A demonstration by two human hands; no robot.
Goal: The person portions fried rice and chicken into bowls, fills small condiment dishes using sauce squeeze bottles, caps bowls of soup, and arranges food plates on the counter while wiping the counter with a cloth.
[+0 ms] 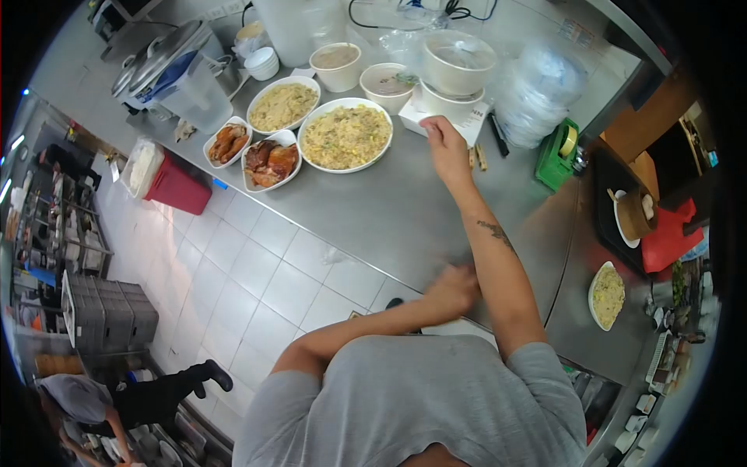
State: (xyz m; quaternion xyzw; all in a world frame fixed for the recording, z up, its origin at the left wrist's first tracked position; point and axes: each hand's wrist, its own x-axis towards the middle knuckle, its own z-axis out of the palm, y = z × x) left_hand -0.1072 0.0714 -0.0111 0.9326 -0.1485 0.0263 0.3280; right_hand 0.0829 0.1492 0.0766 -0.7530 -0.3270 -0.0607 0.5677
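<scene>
My right hand (449,148) reaches over the steel counter, its fingers pressed together at the edge of a flat white printed box (469,123). Whether they hold anything I cannot make out. Close to the front edge of the counter, my left hand (453,292) is smeared by motion beside my right forearm, so its fingers are unclear. Lidded round tubs (459,62) stand behind and on the white box. A black marker (498,134) and clothespin-like wooden clips (480,157) lie to the right of my right hand.
Left on the counter are large bowls of fried rice (347,135) and dishes of roasted meat (271,162). A green tape dispenser (555,156) and wrapped plastic lids (542,86) stand right. Another rice plate (607,296) is farther right. A person (101,401) works at lower left.
</scene>
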